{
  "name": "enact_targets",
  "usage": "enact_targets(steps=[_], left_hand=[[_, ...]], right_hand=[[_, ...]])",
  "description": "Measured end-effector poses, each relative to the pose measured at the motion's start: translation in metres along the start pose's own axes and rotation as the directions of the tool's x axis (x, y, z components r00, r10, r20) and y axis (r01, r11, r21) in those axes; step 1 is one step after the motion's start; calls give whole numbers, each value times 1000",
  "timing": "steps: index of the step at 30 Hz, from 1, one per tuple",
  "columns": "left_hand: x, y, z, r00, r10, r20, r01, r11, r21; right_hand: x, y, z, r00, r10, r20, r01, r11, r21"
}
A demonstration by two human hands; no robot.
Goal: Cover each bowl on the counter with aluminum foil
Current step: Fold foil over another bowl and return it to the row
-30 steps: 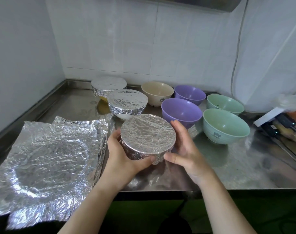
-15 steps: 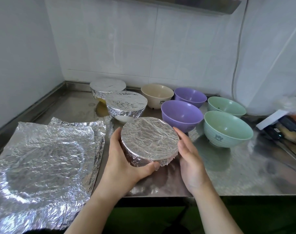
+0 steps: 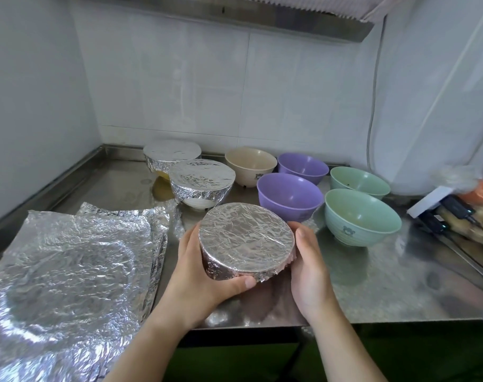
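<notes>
Both hands cup the foiled bowl (image 3: 245, 241) between them, left hand (image 3: 204, 274) curled round its near side, right hand (image 3: 309, 271) pressed flat against its other side. The nearest bare bowl, purple (image 3: 290, 194), sits just beyond the right hand's fingertips; the foil sheets (image 3: 69, 271) lie left of the left hand.

A single head-worn, wide-angle view looks forward and down from the near edge of the steel desk (image 3: 372, 285) toward the tiled wall (image 3: 234, 92) at the back. It sits close: both forearms enter from the bottom of the frame, and the left hand (image 3: 199, 274) and right hand (image 3: 309, 268) fill the lower centre. The side wall (image 3: 28, 106) bends along the left edge, and a hood (image 3: 234, 15) crosses the top.
</notes>
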State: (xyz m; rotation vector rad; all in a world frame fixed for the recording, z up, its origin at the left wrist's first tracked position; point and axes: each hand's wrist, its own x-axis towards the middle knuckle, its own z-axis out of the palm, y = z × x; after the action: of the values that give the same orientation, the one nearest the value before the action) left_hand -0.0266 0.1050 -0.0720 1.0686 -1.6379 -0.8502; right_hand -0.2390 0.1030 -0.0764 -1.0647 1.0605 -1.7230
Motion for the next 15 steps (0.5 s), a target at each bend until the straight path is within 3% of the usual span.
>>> enact_targets(steps=[2,6,10,15], left_hand=[[0,0,-1,1000,-4,6,4,999,-33],[-2,1,5,1000,-25,19,27,993,-112],[-4,5,8,1000,-30,-1,29,990,-136],[-2,0,2,998,-57,8,58,988,-146]], right_hand=[[2,0,0,1000,9,-10,-9,1000,14],[2,0,3,991,48,122,-46,999,-17],[2,0,0,992,63,108,-61,998,-25],[-4,-6,2,977,63,204,-45,995,-89]])
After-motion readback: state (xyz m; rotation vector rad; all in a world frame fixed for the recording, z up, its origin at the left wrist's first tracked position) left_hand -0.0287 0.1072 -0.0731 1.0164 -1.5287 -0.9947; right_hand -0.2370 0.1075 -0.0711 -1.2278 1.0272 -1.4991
